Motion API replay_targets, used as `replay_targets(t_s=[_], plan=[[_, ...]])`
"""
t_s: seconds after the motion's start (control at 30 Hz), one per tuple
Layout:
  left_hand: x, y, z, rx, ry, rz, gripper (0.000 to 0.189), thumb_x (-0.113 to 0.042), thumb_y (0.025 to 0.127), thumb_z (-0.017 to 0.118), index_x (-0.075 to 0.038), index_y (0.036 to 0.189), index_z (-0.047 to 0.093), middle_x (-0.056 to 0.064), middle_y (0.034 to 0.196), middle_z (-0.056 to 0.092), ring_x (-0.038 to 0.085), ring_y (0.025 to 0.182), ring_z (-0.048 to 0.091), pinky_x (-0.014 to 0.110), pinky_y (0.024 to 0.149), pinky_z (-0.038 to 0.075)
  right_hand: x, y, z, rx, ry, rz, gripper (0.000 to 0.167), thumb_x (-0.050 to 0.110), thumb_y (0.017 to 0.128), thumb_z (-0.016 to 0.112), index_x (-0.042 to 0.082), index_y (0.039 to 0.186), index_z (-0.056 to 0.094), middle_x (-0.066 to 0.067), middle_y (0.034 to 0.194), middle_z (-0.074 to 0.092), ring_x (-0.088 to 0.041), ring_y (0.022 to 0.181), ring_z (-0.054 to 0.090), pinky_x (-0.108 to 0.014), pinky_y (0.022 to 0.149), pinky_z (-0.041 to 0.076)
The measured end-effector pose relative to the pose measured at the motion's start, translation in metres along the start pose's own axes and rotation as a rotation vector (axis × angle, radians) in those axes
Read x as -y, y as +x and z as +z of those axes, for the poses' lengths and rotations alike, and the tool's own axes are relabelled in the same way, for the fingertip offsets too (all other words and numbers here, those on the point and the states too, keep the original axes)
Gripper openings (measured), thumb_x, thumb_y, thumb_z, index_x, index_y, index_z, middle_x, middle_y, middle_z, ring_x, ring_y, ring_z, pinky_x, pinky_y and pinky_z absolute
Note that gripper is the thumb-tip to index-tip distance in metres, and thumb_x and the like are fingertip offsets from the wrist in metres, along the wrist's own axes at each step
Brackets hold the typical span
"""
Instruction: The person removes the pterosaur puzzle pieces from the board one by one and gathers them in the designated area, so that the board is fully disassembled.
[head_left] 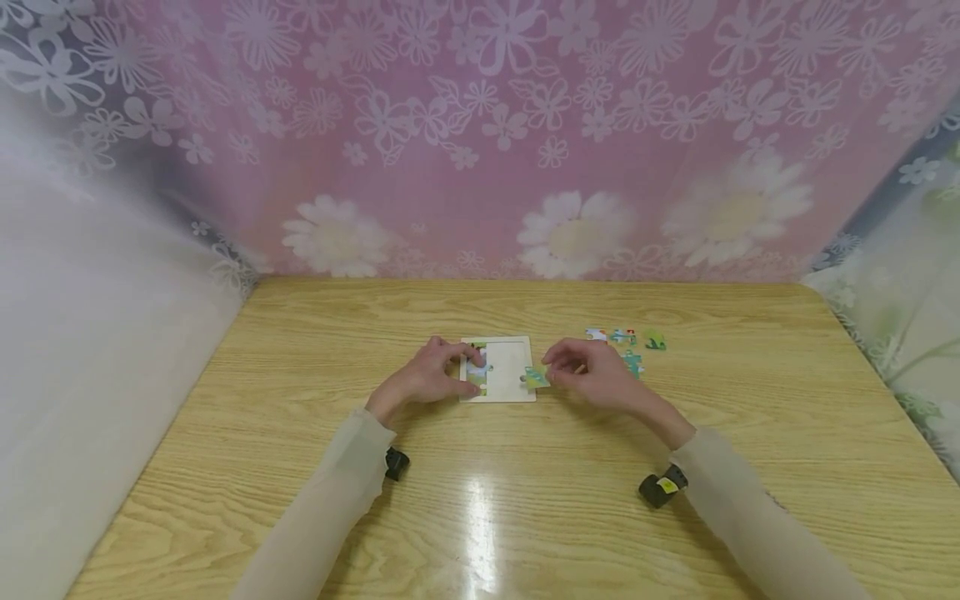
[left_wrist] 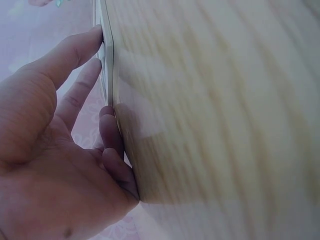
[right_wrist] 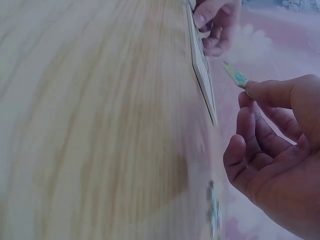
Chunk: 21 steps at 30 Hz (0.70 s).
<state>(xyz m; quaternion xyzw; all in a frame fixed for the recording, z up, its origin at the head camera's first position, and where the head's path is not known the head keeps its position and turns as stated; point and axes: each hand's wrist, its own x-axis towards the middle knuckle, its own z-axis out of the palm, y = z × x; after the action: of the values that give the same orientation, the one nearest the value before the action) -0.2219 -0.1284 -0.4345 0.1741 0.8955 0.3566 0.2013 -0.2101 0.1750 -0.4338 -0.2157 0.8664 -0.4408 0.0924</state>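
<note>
Pinching puzzle piece (head_left: 536, 377) in right hand (head_left: 596, 373) over right edge of puzzle tray (head_left: 507, 358), bracing tray with left hand (head_left: 431, 373) spread wide; apparently mid-placement, next likely calling for alignment, then lowering.

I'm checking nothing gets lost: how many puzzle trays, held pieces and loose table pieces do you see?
Tray: 1
Held piece: 1
Loose pieces on the table: 4 visible; the right hand may hide more
Total: 6 visible
</note>
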Motion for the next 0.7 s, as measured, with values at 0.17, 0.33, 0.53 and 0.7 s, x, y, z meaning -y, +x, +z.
replay_targets(t_s=[0.17, 0.33, 0.53, 0.7], plan=[[0.000, 0.000, 0.000, -0.003, -0.001, 0.016, 0.032, -0.030, 0.092, 0.078, -0.024, 0.121, 0.067, 0.009, 0.118, 0.047, 0.024, 0.102, 0.037, 0.041, 0.084, 0.034, -0.005, -0.009, -0.013, -0.027, -0.012, 0.018, 0.016, 0.012, 0.098, 0.068, 0.006, 0.113, 0.070, -0.007, 0.098, 0.072, -0.020, 0.087, 0.066, -0.027, 0.073, 0.052], [-0.001, 0.000, 0.000, 0.002, -0.007, 0.021, 0.031, -0.029, 0.092, 0.078, -0.024, 0.121, 0.067, 0.009, 0.120, 0.046, 0.024, 0.102, 0.036, 0.041, 0.085, 0.034, -0.011, -0.018, -0.025, -0.043, -0.011, 0.051, 0.020, 0.016, 0.099, 0.068, 0.005, 0.116, 0.068, -0.009, 0.099, 0.071, -0.024, 0.086, 0.066, -0.027, 0.071, 0.053], [-0.001, -0.001, 0.000, 0.010, -0.009, 0.035, 0.031, -0.029, 0.092, 0.077, -0.023, 0.122, 0.068, 0.009, 0.118, 0.046, 0.025, 0.102, 0.036, 0.041, 0.085, 0.034, -0.017, -0.027, -0.037, -0.067, -0.014, 0.089, 0.020, 0.019, 0.100, 0.068, 0.008, 0.117, 0.069, -0.010, 0.101, 0.071, -0.024, 0.088, 0.067, -0.028, 0.071, 0.055], [-0.001, -0.001, -0.001, 0.009, -0.012, 0.035, 0.031, -0.029, 0.093, 0.077, -0.022, 0.121, 0.068, 0.010, 0.117, 0.045, 0.025, 0.102, 0.036, 0.042, 0.085, 0.034, -0.018, -0.035, -0.047, -0.082, -0.016, 0.114, 0.023, 0.024, 0.100, 0.069, 0.011, 0.118, 0.068, -0.009, 0.104, 0.070, -0.024, 0.091, 0.067, -0.030, 0.072, 0.055]])
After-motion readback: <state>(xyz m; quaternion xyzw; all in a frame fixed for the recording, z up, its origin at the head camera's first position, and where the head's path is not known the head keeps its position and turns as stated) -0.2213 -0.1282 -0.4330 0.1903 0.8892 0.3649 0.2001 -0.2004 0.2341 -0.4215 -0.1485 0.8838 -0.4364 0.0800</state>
